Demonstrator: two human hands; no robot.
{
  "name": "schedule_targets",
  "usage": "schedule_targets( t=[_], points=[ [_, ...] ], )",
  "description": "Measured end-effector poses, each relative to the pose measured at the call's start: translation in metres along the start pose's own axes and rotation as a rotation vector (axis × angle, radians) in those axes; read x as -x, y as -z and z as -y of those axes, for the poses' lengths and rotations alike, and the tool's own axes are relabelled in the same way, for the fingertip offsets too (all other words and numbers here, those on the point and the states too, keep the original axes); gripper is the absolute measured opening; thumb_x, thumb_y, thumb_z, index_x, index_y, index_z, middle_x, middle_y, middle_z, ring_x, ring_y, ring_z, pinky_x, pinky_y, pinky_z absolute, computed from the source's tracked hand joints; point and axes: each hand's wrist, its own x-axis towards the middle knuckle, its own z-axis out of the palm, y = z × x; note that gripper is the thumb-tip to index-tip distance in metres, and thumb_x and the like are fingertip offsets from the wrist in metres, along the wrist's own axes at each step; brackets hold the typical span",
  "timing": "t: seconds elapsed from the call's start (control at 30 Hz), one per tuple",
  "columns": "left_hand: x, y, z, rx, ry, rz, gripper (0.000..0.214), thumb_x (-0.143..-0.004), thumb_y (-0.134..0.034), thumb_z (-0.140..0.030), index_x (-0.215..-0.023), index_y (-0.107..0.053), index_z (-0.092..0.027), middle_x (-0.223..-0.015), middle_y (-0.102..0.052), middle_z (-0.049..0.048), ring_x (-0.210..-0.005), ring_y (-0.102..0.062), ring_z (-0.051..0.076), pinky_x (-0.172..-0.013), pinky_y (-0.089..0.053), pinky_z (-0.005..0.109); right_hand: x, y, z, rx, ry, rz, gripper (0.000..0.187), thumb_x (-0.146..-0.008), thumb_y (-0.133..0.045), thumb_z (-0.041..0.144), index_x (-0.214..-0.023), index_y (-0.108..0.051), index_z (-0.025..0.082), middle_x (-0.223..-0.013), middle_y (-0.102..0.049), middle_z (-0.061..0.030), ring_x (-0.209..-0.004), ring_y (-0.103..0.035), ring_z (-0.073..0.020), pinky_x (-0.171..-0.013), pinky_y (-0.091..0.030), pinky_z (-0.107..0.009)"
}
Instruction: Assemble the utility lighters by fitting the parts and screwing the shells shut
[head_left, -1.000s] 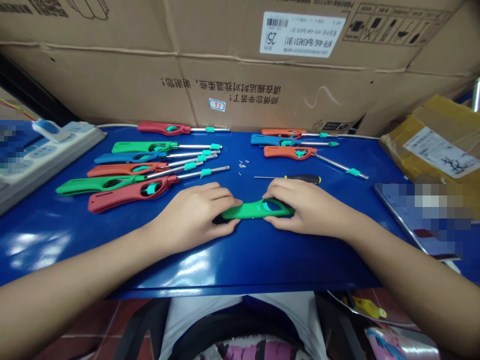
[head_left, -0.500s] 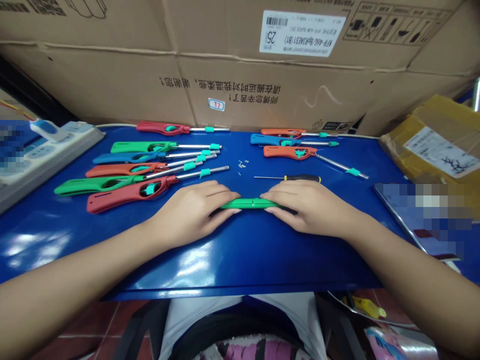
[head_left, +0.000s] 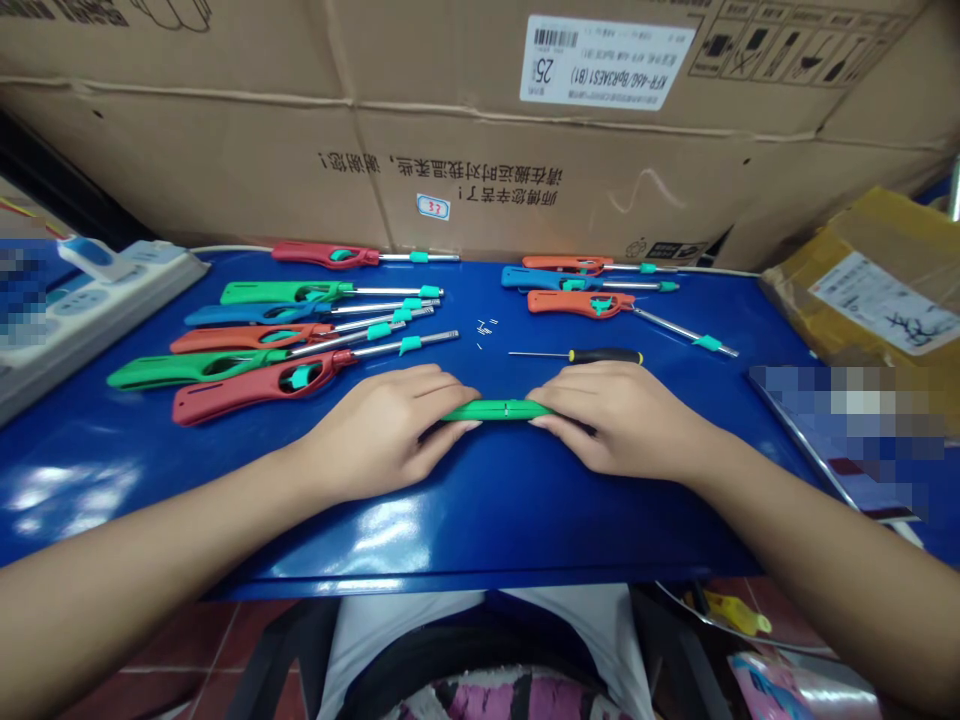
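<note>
Between my two hands lies a green lighter handle, its narrow edge turned up and its ends hidden by my fingers. My left hand pinches its left end between thumb and fingers. At the right end my right hand grips in the same way. Just beyond the right hand rests a screwdriver with a black and yellow handle. Small whitish metal bits are scattered behind the green handle. A red long-nosed lighter is the nearest one to my left hand.
Several more long-nosed lighters lie at left, such as a green lighter; an orange lighter is in the right group. A power strip stands far left. Cardboard walls the back; a taped package and phone-like slab sit right.
The fingers of my right hand have shifted slightly rightward along the green handle, showing a little less of its right end. My left hand keeps its grip; the other things lie as before.
</note>
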Motion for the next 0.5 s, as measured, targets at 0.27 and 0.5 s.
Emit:
schedule_targets(
  t=[0.27,0.5],
  points=[
    [-0.002,-0.006,-0.003,0.034,0.012,0.007,0.029,-0.105,-0.053,-0.033,-0.124,-0.068,-0.017,-0.111,-0.074,0.0066,-0.099,-0.069,0.021,-0.088,-0.055,0.032,-0.004,-0.004,0.004,-0.082,-0.02,-0.01,0.025,-0.104,-0.053,0.031,-0.109,-0.073,0.018,-0.104,-0.079,-0.0072,-0.094,-0.073,-0.0219,-0.086,-0.056,-0.037],
    [-0.002,-0.008,-0.01,0.026,-0.048,-0.021,0.025,-0.105,-0.052,-0.027,-0.119,-0.068,-0.013,-0.104,-0.074,0.008,-0.092,-0.069,0.02,-0.083,-0.054,0.03,-0.007,-0.016,0.012,-0.124,0.036,-0.114,0.024,-0.104,-0.054,0.029,-0.112,-0.074,0.017,-0.109,-0.08,-0.0042,-0.092,-0.072,-0.0206,-0.083,-0.057,-0.034]
  ],
)
